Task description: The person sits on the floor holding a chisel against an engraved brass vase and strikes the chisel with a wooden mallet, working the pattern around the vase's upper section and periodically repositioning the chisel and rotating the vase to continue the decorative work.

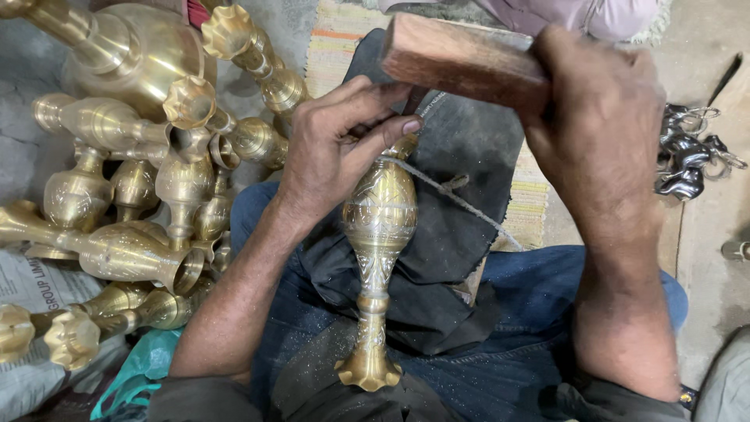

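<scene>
Brass vase (pixel 380 234) btwn hands, vase pile (pixel 133 180) left

I sit on a grey concrete floor (pixel 707 227) with a striped woven mat (pixel 337 39) spread over it under me. To my left a heap of brass vases (pixel 141 180) lies partly on newspaper (pixel 31 289), beside a crumpled green plastic bag (pixel 137 371). To my right, dark metal pieces (pixel 687 156) rest on the floor.
</scene>
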{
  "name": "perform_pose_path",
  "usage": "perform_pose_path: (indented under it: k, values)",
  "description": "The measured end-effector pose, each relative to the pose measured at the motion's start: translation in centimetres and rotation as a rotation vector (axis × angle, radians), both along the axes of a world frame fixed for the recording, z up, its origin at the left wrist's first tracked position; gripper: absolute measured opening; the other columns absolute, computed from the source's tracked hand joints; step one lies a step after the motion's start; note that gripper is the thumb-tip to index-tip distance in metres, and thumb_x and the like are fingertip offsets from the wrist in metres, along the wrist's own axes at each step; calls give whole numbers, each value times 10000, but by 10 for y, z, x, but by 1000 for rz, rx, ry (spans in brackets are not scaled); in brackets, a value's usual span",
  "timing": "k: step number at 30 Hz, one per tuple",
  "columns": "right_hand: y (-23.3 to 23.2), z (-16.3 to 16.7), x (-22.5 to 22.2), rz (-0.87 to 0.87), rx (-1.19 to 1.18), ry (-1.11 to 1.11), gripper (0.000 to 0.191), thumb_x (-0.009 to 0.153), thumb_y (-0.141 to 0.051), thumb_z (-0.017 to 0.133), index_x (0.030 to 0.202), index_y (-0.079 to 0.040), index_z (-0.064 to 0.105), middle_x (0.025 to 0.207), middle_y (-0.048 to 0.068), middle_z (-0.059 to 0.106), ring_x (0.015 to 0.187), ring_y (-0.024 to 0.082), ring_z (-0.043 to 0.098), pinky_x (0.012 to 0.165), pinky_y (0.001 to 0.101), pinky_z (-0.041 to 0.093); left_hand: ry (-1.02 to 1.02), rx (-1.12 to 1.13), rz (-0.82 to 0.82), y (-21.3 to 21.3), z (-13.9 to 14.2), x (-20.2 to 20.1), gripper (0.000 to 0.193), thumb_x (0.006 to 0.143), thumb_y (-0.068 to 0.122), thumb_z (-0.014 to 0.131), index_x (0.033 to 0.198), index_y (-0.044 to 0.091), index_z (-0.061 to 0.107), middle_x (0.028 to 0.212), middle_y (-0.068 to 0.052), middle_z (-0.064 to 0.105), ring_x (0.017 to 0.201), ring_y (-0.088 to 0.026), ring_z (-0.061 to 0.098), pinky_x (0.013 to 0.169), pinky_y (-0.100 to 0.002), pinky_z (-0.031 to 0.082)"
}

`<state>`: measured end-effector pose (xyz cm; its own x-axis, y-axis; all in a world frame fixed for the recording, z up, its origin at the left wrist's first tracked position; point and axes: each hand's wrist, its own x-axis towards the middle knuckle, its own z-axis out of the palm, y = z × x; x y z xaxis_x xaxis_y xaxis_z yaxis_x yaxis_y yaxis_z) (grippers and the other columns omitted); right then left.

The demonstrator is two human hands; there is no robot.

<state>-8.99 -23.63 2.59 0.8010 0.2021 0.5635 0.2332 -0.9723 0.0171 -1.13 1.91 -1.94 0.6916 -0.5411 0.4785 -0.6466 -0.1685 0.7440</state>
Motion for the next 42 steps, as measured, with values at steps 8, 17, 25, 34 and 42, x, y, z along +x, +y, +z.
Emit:
perform_pose_path:
  k: [8,17,25,34,42]
  values:
    - [5,2,4,-14,493,169,313,975,-75,816,1021,-4,515,818,98,554,781,230,561,754,387,471,-1,10,-13,1,8,0,357,974,125,824,1298,23,713,929,-38,693,782,-94,677,658,-267,576]
    - [2,-2,4,39,215,60,299,928,-21,829,1034,2,551,885,120,625,812,263,637,752,396,508,-20,-4,-45,3,7,1,362,998,136,815,1320,24,697,976,-43,701,828,-95,698,695,-268,599]
    - [3,1,4,67,193,59,320,892,-2,831,1078,17,571,874,165,670,807,319,697,725,432,545,-32,10,-51,3,5,4,361,994,148,813,1321,44,701,996,-39,716,840,-104,702,705,-260,606]
    - [6,2,6,103,455,133,226,988,54,737,1075,18,532,979,173,692,938,333,753,764,412,583,-6,36,-38,4,8,3,367,973,158,823,1307,52,713,923,-24,693,792,-92,674,661,-265,575]
    - [8,7,4,93,528,259,173,991,35,706,1078,-31,572,916,132,727,847,286,760,756,414,594,2,52,-49,5,10,4,372,974,148,824,1315,58,707,913,-28,673,783,-91,659,653,-272,562]
